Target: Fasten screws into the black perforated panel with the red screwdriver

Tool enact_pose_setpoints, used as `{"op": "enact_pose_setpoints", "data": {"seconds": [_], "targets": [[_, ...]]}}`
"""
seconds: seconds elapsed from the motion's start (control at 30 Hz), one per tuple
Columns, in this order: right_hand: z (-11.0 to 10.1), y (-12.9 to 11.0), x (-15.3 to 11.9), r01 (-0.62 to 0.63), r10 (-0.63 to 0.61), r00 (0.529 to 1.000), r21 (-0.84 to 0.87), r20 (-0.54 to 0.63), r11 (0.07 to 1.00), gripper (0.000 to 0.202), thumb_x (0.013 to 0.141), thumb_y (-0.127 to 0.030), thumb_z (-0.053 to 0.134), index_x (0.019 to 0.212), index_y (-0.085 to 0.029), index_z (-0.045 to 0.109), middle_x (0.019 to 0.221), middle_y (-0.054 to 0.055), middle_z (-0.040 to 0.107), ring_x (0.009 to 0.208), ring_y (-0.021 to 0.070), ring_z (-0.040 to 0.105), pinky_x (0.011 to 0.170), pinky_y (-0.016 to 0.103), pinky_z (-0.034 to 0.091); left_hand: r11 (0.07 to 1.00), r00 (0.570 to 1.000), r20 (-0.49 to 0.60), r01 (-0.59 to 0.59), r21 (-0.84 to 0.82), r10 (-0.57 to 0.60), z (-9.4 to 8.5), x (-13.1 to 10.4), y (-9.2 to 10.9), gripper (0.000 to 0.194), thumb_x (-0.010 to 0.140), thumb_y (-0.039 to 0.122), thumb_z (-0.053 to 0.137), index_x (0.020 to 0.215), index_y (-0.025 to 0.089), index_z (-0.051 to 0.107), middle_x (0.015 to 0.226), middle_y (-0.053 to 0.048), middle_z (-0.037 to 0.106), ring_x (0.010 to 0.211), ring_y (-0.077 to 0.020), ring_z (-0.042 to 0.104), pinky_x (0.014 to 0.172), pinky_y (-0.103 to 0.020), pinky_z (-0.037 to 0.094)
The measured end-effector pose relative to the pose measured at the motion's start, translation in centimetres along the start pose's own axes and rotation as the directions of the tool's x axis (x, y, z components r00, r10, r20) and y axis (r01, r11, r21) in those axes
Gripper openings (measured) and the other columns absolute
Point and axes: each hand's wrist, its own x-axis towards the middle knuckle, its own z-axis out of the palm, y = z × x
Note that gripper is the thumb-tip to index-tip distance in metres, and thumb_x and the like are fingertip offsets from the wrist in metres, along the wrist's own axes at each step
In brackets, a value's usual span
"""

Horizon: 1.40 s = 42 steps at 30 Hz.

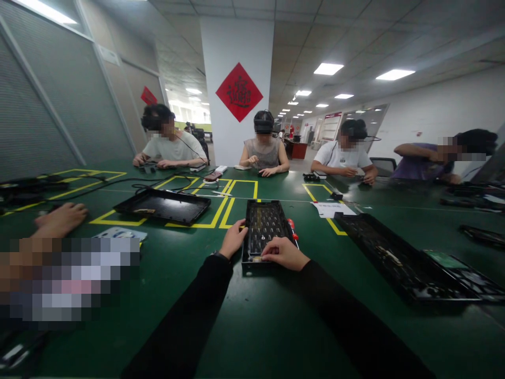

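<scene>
In front of me a narrow black plastic housing (265, 216) lies on the green table, its long side pointing away from me. Rows of small dark raised shapes fill its inside. My left hand (233, 240) grips its left edge, thumb on the rim. My right hand (287, 252) is closed in a pinch over the near end, beside a small pale piece (256, 259). What the fingertips hold, if anything, is too small to make out. A red-handled tool (292, 228), perhaps a screwdriver, lies against the housing's right side.
A shallow black tray-like shell (163, 204) lies to the left, a long black housing (398, 258) to the right, near a white paper sheet (330, 209). Cables (98, 184) cross the left side. A neighbour's arm (59, 221) rests at left; several people sit opposite.
</scene>
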Motion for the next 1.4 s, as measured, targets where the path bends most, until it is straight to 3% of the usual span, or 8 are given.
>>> {"op": "enact_pose_setpoints", "data": {"seconds": [0.17, 0.43, 1.4], "targets": [[-0.09, -0.35, -0.10, -0.014, 0.012, 0.997, -0.021, -0.081, 1.000, 0.021, 0.071, -0.035, 0.066, 0.079, -0.017, 0.070, 0.068, 0.002, 0.061, 0.060, 0.0108, 0.049, 0.057, 0.022, 0.039, 1.000, 1.000, 0.005, 0.009, -0.006, -0.009, -0.03, -0.02, 0.18, 0.038, 0.079, 0.023, 0.047, 0.116, 0.015, 0.052, 0.115, -0.008, 0.059, 0.098, -0.0172, 0.057, 0.090, -0.031, 0.042], [-0.15, -0.62, -0.24, 0.027, -0.031, 0.997, -0.050, -0.072, 0.998, 0.017, 0.071, -0.034, 0.066, 0.077, -0.018, 0.069, 0.067, 0.002, 0.061, 0.064, 0.0115, 0.049, 0.059, 0.022, 0.037, 1.000, 1.000, 0.013, 0.011, -0.015, -0.011, -0.14, -0.05, 0.35, 0.038, 0.079, 0.023, 0.047, 0.116, 0.015, 0.052, 0.113, -0.008, 0.059, 0.096, -0.0168, 0.058, 0.089, -0.030, 0.043], [0.02, -0.25, -0.20, -0.001, 0.000, 0.999, -0.022, -0.048, 1.000, 0.018, 0.073, -0.033, 0.064, 0.079, -0.016, 0.069, 0.069, 0.002, 0.062, 0.059, 0.0100, 0.050, 0.056, 0.021, 0.038, 1.000, 1.000, 0.007, -0.002, 0.004, 0.002, -0.01, 0.02, 0.12, 0.038, 0.079, 0.024, 0.046, 0.115, 0.015, 0.052, 0.113, -0.008, 0.060, 0.099, -0.0177, 0.057, 0.090, -0.032, 0.042]]}}
